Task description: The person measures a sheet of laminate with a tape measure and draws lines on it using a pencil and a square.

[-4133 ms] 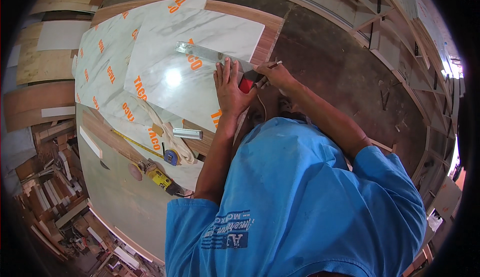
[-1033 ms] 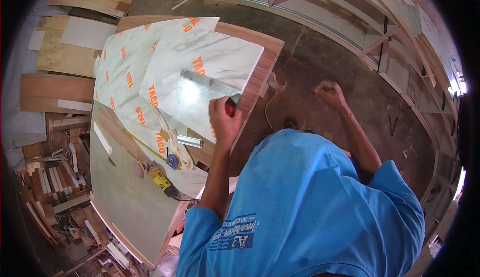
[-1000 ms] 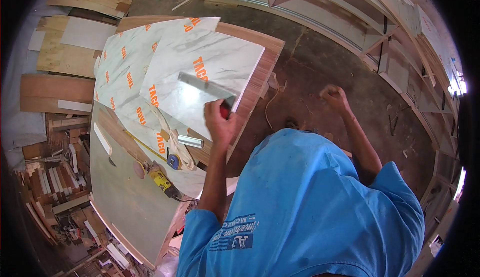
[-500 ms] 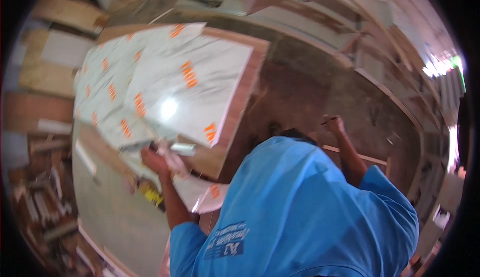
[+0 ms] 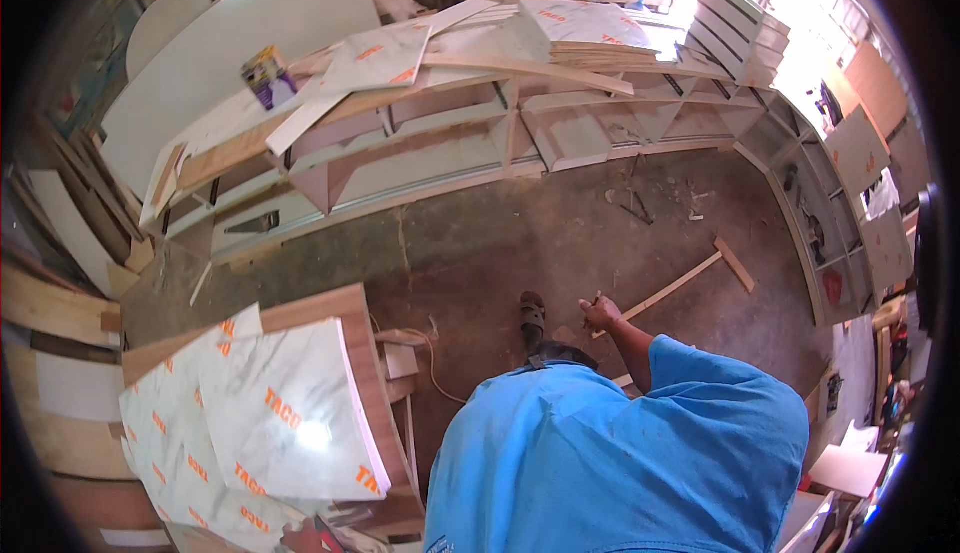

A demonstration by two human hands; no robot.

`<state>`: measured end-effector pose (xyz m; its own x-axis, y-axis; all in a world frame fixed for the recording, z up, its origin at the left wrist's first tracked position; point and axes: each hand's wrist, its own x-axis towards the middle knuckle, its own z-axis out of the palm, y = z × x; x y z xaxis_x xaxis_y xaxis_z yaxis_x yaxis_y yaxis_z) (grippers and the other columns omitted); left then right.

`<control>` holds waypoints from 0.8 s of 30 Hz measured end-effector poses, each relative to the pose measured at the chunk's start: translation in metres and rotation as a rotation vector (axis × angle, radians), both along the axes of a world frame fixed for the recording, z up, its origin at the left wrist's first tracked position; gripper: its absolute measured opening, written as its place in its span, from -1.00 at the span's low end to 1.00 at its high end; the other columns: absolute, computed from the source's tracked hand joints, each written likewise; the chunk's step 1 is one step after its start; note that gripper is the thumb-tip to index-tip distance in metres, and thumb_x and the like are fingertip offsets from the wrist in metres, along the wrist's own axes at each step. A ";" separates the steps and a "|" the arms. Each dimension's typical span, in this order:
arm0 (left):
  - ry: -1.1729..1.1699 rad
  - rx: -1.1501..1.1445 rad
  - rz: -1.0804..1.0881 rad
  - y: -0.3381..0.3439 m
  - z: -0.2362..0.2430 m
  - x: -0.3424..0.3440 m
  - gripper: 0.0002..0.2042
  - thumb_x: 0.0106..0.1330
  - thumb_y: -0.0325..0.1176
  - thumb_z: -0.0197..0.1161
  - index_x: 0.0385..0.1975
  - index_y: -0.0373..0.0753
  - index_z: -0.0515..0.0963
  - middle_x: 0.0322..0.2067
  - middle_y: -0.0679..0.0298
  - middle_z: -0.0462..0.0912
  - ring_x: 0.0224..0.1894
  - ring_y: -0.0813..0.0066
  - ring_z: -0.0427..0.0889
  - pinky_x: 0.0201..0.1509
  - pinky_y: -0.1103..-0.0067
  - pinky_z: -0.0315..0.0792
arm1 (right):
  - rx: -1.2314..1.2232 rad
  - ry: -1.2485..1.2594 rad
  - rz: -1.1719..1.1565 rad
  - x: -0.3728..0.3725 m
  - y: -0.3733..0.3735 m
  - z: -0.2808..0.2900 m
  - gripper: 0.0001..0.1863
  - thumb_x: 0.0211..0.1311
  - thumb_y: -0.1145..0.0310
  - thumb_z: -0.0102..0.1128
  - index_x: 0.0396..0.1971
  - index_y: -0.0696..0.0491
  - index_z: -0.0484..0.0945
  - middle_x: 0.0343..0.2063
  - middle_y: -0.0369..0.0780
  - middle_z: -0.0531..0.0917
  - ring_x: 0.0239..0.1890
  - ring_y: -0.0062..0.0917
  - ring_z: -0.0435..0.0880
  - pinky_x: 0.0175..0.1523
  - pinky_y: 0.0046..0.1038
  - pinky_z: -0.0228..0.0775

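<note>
My right hand [image 5: 600,315] is out over the floor beside my foot, its fingers closed in a pinch. A thin dark pen-like thing showed in it a moment ago; now it is barely visible. Only part of my left hand [image 5: 298,537] shows at the lower edge, fingers bent against a red-and-dark thing [image 5: 328,535] that I cannot make out. It is at the near edge of a white marble-patterned sheet [image 5: 285,393] with orange print. That sheet lies over another such sheet [image 5: 165,433] on a brown board [image 5: 350,315].
A long low cabinet frame [image 5: 420,178] stands across the far side, with panels [image 5: 590,28] stacked on top. Wooden strips [image 5: 670,288] lie on the floor [image 5: 470,243] to the right. A cable [image 5: 437,358] curls beside the board. Boards [image 5: 75,313] are piled at the left.
My view has swung up and to the right, so the sheets sit lower and the cabinets show fully. My left hand has dropped almost out of view. My right hand appears nearer my foot.
</note>
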<state>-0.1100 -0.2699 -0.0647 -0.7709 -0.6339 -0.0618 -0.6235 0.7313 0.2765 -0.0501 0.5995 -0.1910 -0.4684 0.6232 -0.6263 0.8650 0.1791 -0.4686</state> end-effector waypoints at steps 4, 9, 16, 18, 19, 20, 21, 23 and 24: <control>0.253 -0.277 -0.094 0.163 0.072 -0.099 -0.50 0.26 -0.13 0.35 0.08 -0.38 0.54 -0.02 -0.12 0.52 -0.01 0.00 0.60 0.09 0.21 0.48 | 0.202 -0.060 0.061 0.008 0.072 -0.033 -0.22 0.44 -0.24 -0.22 -0.48 0.19 0.70 -0.54 -0.05 0.73 -0.37 -0.16 0.76 -0.19 -0.17 0.56; 0.360 0.139 -0.336 0.403 0.095 -0.225 -0.54 0.31 -0.17 0.36 0.07 -0.39 0.54 -0.04 0.08 0.52 -0.03 0.15 0.54 0.02 0.39 0.50 | 0.292 -0.137 -0.050 -0.021 0.173 -0.020 -0.25 0.45 -0.22 -0.20 -0.42 0.19 0.69 -0.54 -0.04 0.72 -0.32 -0.11 0.76 -0.15 -0.14 0.55; 0.096 0.821 -0.868 0.726 0.041 -0.348 -0.52 0.24 -0.19 0.43 0.06 -0.40 0.58 0.02 0.02 0.57 -0.10 0.36 0.66 0.01 0.45 0.54 | 0.221 0.009 -0.226 -0.067 0.308 -0.041 -0.42 0.43 -0.04 -0.04 -0.43 0.22 0.67 -0.55 -0.03 0.71 -0.37 -0.20 0.77 -0.20 -0.16 0.54; -0.028 0.895 -1.035 0.818 0.044 -0.363 -0.51 0.24 -0.20 0.44 0.07 -0.41 0.57 0.00 0.03 0.61 -0.07 0.36 0.66 0.04 0.48 0.53 | 0.322 0.049 -0.278 -0.063 0.331 -0.063 -0.46 0.41 0.00 0.00 -0.43 0.22 0.67 -0.55 -0.04 0.71 -0.38 -0.23 0.77 -0.22 -0.18 0.54; -0.103 0.896 -1.120 0.858 0.050 -0.371 -0.50 0.24 -0.20 0.44 0.08 -0.41 0.57 -0.02 0.04 0.63 -0.07 0.37 0.66 0.05 0.49 0.52 | 0.287 0.103 -0.323 -0.062 0.336 -0.071 -0.50 0.39 0.03 0.03 -0.42 0.21 0.67 -0.55 -0.05 0.71 -0.39 -0.25 0.77 -0.23 -0.20 0.54; -0.120 0.898 -1.141 0.893 0.048 -0.384 -0.50 0.24 -0.20 0.44 0.08 -0.41 0.57 -0.02 0.04 0.63 -0.07 0.37 0.66 0.05 0.49 0.52 | 0.256 0.157 -0.365 -0.061 0.341 -0.075 -0.54 0.36 0.07 0.06 -0.40 0.21 0.68 -0.55 -0.05 0.70 -0.40 -0.26 0.76 -0.24 -0.23 0.54; -0.170 0.933 -1.196 0.923 0.040 -0.399 -0.50 0.25 -0.20 0.43 0.09 -0.41 0.56 -0.05 0.07 0.65 -0.07 0.39 0.66 0.05 0.50 0.52 | 0.246 0.156 -0.380 -0.067 0.337 -0.072 -0.54 0.36 0.07 0.06 -0.40 0.21 0.68 -0.55 -0.05 0.70 -0.40 -0.26 0.76 -0.24 -0.23 0.54; -0.205 0.955 -1.239 0.969 0.039 -0.431 -0.50 0.26 -0.19 0.42 0.10 -0.40 0.56 -0.08 0.10 0.68 -0.08 0.41 0.65 0.04 0.51 0.51 | 0.039 0.197 -0.476 -0.094 0.328 -0.051 -0.59 0.30 0.12 0.05 -0.33 0.20 0.68 -0.44 0.03 0.72 -0.33 -0.11 0.76 -0.16 -0.16 0.55; -0.276 1.040 -1.238 1.002 0.040 -0.442 -0.50 0.27 -0.19 0.41 0.10 -0.41 0.55 -0.10 0.11 0.68 -0.09 0.43 0.65 0.02 0.53 0.51 | 0.054 0.193 -0.502 -0.089 0.331 -0.054 -0.59 0.30 0.12 0.05 -0.33 0.20 0.68 -0.44 0.03 0.72 -0.33 -0.11 0.76 -0.16 -0.16 0.55</control>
